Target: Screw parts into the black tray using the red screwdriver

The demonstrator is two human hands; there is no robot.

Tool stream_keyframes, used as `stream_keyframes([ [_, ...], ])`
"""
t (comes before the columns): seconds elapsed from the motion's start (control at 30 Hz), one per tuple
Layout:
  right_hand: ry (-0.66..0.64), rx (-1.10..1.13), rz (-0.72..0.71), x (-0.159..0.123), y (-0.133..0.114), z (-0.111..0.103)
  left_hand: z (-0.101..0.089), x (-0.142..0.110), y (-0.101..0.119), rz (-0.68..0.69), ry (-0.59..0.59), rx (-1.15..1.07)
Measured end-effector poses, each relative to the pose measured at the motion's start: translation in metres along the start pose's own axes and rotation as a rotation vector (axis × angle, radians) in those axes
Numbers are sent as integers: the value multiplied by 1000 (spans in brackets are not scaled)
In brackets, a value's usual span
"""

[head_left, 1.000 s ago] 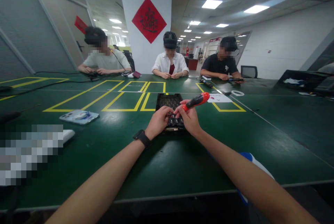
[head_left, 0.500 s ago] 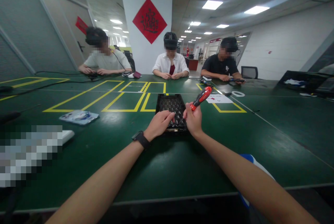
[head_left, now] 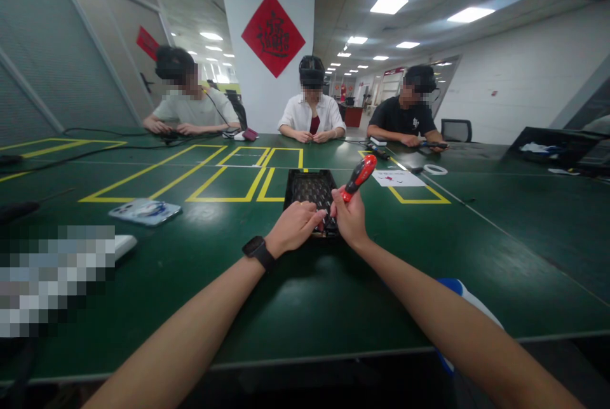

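Observation:
My right hand point(head_left: 351, 215) is closed around a screwdriver point(head_left: 361, 175) with a red and black handle, which tilts up and to the right. The screwdriver's tip is hidden by my fingers. Below it on the table lies a black rectangular case point(head_left: 312, 187), open at the top, with a patterned inside of dark cells and small light spots. Over the case's near left part is my left hand point(head_left: 296, 226), its fingers curled and its thumb pointing at my right fingers. What those fingers pinch, if anything, is too small to see.
Left of the case lies a phone point(head_left: 145, 211) on the green table point(head_left: 200, 307). A blurred pale object point(head_left: 52, 279) is nearer at left. A printed paper point(head_left: 399, 178) and a white ring point(head_left: 435, 169) lie beyond my right hand. Three people sit across the table.
My right hand has shifted slightly left with the screwdriver, whose handle now stands a little steeper. My left thumb has moved a little right, closer to my right fingers.

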State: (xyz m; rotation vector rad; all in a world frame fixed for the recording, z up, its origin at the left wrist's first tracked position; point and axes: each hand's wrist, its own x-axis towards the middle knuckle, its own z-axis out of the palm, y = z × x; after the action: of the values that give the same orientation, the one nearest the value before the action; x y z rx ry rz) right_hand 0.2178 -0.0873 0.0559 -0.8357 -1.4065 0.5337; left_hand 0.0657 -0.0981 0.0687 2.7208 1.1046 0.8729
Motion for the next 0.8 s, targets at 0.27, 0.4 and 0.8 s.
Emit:
stream_keyframes([
  [0.27, 7, 19, 17, 1, 1, 1, 3, -1, -3, 14, 11, 26],
  [0.4, 23, 54, 36, 2, 2, 0, 3, -1, -4, 5, 11, 21],
  [0.8, 16, 60, 39, 2, 3, 1, 2, -1, -2, 0, 7, 40],
])
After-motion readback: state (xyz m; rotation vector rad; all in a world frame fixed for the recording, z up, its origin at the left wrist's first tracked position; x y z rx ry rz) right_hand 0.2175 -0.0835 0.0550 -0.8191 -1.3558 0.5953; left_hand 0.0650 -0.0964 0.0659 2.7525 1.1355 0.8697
